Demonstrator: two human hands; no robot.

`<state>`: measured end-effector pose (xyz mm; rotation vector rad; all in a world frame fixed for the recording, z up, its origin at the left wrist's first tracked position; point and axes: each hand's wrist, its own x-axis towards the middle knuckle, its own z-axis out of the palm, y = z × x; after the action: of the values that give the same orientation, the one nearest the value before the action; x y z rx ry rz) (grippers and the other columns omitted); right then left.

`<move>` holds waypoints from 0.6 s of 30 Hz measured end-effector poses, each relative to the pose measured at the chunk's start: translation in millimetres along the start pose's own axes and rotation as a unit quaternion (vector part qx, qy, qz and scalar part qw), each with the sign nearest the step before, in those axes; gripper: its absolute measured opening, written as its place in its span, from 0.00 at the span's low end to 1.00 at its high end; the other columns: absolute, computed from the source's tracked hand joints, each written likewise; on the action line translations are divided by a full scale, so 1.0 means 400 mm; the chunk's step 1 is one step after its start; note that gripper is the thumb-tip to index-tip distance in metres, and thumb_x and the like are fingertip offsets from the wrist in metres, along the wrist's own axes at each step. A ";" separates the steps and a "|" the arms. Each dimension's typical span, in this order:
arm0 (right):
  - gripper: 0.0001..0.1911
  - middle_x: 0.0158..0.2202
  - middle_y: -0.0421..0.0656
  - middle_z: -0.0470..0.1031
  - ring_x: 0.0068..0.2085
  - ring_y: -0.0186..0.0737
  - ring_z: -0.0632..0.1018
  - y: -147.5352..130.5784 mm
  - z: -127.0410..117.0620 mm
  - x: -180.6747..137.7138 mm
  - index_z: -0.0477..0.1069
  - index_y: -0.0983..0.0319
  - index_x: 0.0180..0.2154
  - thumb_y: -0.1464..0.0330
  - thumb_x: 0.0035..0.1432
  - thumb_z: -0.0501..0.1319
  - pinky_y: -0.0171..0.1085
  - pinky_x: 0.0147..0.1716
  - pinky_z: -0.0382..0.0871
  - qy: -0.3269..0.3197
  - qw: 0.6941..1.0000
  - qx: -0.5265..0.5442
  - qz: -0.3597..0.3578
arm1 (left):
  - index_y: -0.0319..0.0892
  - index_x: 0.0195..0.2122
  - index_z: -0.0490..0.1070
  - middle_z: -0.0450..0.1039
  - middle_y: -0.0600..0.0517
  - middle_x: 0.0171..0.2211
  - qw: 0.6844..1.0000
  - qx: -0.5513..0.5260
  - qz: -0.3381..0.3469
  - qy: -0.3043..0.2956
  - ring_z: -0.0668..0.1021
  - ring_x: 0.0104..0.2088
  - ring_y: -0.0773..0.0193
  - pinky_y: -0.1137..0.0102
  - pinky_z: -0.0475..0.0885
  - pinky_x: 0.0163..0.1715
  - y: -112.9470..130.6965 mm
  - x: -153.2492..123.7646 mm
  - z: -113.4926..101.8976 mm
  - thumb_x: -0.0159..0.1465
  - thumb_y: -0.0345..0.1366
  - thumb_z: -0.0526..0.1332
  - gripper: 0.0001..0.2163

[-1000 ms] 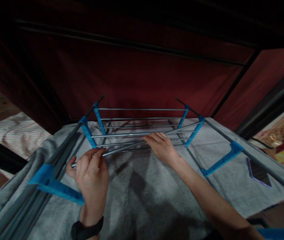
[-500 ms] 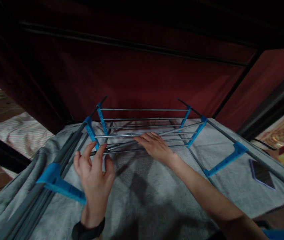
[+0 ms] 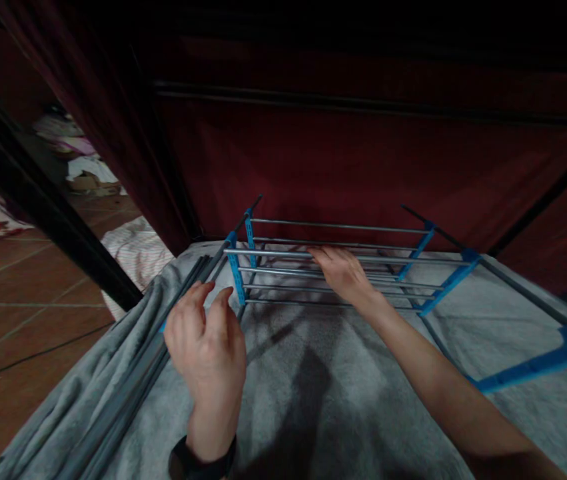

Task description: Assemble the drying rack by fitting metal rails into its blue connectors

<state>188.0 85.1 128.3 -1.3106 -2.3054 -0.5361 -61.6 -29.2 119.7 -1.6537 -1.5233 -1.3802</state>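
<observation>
A rack of grey poles and blue plastic brackets lies on a grey blanket (image 3: pixel 283 360). Several thin metal rods span its far left bracket (image 3: pixel 234 267) and far right bracket (image 3: pixel 446 287). My right hand (image 3: pixel 340 270) is closed over the middle of the nearest upper metal rod (image 3: pixel 273 253), whose ends meet both brackets. Whether they are seated I cannot tell. My left hand (image 3: pixel 208 340) is raised near the left side pole, fingers bent and apart, holding nothing. It hides most of a nearer left bracket. Another blue bracket (image 3: pixel 538 367) projects inward from the right pole.
A bundle of loose grey poles (image 3: pixel 118 407) lies along the left side. Behind the rack stands a dark red panel (image 3: pixel 363 167). At far left are a tiled floor (image 3: pixel 28 320), a black cable (image 3: pixel 38 357) and a striped cloth (image 3: pixel 138 257).
The rod under my right hand went from slanted to nearly level, its left end rising to the bracket's top. My left hand has come away from that end. The view has turned left.
</observation>
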 end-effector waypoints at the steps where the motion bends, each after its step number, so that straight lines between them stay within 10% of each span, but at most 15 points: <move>1: 0.22 0.51 0.49 0.77 0.50 0.45 0.76 0.002 0.004 0.005 0.69 0.59 0.61 0.73 0.70 0.50 0.40 0.51 0.66 -0.006 1.000 -0.006 0.006 | 0.42 0.48 0.77 0.75 0.40 0.52 1.000 0.003 -0.008 -0.007 0.74 0.59 0.47 0.53 0.65 0.58 0.001 0.003 -0.003 0.66 0.27 0.58 0.12; 10: 0.24 0.55 0.51 0.76 0.51 0.47 0.76 0.011 0.029 0.026 0.69 0.60 0.62 0.74 0.70 0.48 0.42 0.51 0.68 -0.032 0.999 -0.036 0.014 | 0.42 0.49 0.76 0.75 0.41 0.53 0.995 -0.024 -0.061 -0.076 0.75 0.55 0.49 0.54 0.67 0.56 0.021 -0.007 0.003 0.69 0.33 0.56 0.12; 18: 0.24 0.54 0.52 0.77 0.51 0.47 0.76 0.013 0.023 0.027 0.70 0.59 0.62 0.74 0.69 0.49 0.42 0.51 0.68 -0.029 0.999 -0.033 0.018 | 0.42 0.47 0.77 0.78 0.43 0.46 0.925 -0.205 -0.297 -0.118 0.80 0.45 0.53 0.58 0.74 0.47 -0.076 -0.091 0.145 0.64 0.41 0.59 0.14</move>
<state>185.8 100.0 127.3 -1.4127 -2.3244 -0.5740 -65.3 13.1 58.1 -1.7123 -2.1082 -1.9830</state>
